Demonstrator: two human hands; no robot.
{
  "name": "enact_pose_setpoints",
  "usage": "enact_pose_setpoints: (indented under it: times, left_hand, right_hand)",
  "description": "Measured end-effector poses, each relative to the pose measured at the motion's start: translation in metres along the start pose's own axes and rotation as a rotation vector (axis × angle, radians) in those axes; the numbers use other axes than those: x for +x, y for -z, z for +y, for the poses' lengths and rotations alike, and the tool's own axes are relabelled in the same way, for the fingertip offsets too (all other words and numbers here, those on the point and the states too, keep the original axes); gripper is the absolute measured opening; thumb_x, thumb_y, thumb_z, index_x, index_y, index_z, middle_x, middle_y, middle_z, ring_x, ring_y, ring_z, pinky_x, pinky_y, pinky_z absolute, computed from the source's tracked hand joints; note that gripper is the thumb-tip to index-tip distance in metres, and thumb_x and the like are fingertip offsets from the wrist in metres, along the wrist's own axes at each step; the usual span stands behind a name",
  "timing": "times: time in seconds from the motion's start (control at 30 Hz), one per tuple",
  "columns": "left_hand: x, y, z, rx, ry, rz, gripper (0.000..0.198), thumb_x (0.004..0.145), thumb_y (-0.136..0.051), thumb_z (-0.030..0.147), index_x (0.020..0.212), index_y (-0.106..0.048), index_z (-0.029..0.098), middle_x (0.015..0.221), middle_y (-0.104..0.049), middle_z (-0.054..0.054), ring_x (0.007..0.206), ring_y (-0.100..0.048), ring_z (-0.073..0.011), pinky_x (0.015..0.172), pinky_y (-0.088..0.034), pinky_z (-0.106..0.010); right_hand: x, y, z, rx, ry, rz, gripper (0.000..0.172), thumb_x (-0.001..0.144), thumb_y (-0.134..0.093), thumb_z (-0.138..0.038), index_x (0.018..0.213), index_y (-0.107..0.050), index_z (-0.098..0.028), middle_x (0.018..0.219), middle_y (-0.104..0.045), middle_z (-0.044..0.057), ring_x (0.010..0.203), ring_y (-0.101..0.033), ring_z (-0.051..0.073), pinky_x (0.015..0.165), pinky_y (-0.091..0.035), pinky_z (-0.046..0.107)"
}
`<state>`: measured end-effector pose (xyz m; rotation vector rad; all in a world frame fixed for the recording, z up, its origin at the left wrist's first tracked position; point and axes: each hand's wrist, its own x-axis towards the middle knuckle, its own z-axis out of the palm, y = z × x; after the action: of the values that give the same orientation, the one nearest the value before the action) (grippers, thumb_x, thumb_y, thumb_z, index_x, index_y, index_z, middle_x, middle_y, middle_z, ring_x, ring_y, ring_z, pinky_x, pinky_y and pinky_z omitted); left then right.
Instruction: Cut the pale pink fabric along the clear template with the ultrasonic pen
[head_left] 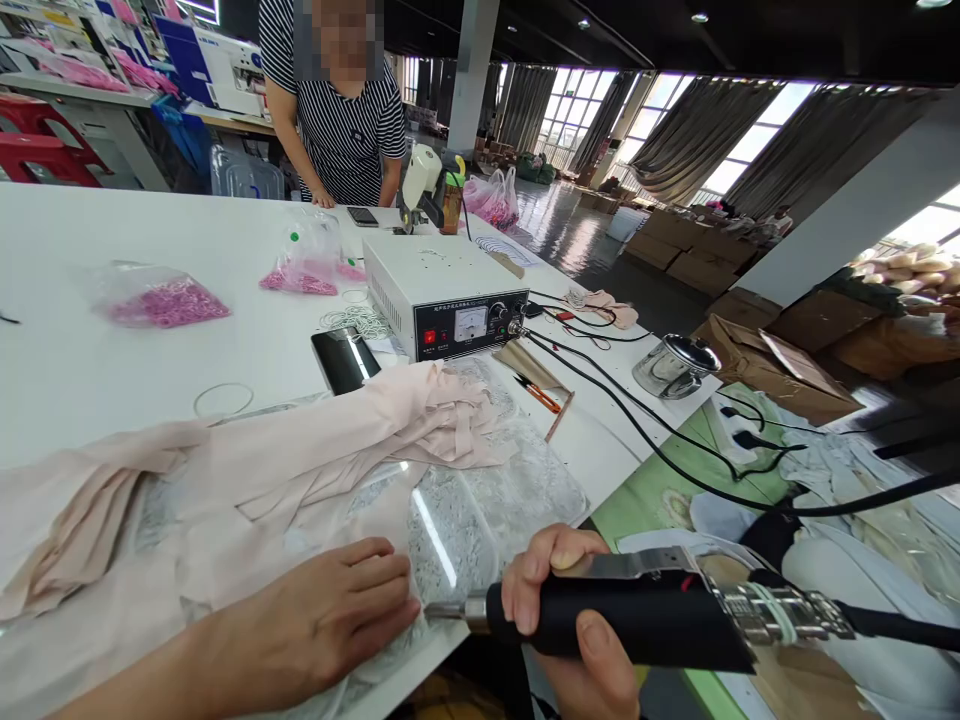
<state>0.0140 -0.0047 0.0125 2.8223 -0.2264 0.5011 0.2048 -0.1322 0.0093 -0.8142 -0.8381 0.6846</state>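
My right hand (570,625) is wrapped round the black body of a handheld ultrasonic welder (622,615), its thin metal tip pointing left. That tip comes right up to the fingertips of my left hand (322,620). The fingers of my left hand are pressed together on a pale pink fabric strip (386,510); exactly how they grip it is hidden. More pale pink fabric strips (322,420) lie bunched beyond my left hand, on a clear plastic-like sheet (487,505). A cable runs from the welder's back end out to the right.
Past the fabric stand a white control box (442,280) and a dark phone (345,360). Orange thread snips (536,393), a glass mug (675,365) and bags of pink pieces (161,300) lie around. Black cables (637,400) cross the right edge. A person (337,130) stands opposite.
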Motion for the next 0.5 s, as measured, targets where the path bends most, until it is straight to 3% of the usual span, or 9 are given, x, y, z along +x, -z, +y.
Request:
enact_pose_setpoints:
  times: [0.5]
  left_hand:
    - [-0.0002, -0.0015, 0.0008, -0.014, 0.008, -0.011, 0.033, 0.104, -0.032, 0.006, 0.121, -0.059, 0.016, 0.087, -0.067, -0.007, 0.083, -0.063, -0.022, 0.084, -0.051, -0.035]
  right_hand:
    - [-0.0012, 0.0058, -0.0028, 0.059, -0.023, -0.067, 0.019, 0.09, -0.06, -0.043, 0.102, -0.064, -0.029, 0.086, -0.058, -0.001, 0.051, -0.057, 0.009, 0.052, -0.054, 0.028]
